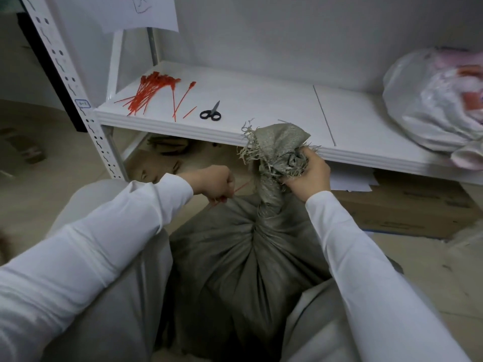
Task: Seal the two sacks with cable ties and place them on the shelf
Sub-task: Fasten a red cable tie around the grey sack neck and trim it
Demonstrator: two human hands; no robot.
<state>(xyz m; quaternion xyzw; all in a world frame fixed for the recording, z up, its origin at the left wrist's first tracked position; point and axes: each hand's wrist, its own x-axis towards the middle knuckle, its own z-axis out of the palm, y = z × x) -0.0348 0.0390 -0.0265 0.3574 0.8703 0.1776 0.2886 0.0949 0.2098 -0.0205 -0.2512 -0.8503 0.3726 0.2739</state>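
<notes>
A grey woven sack (235, 257) stands on the floor between my knees, its mouth gathered into a twisted neck. My right hand (309, 173) grips the frayed top of that neck. My left hand (217, 182) pinches a red cable tie (236, 190) whose strip runs toward the neck. A pile of red cable ties (146, 92) lies on the white shelf (261, 105) at the left, with a loose one or two beside it. Only this one grey sack is visible.
Black-handled scissors (211, 113) lie on the shelf near its front edge. A white plastic bag (433, 100) fills the shelf's right end. Cardboard boxes (407, 205) and papers sit under the shelf. A perforated white upright (78, 95) stands at the left.
</notes>
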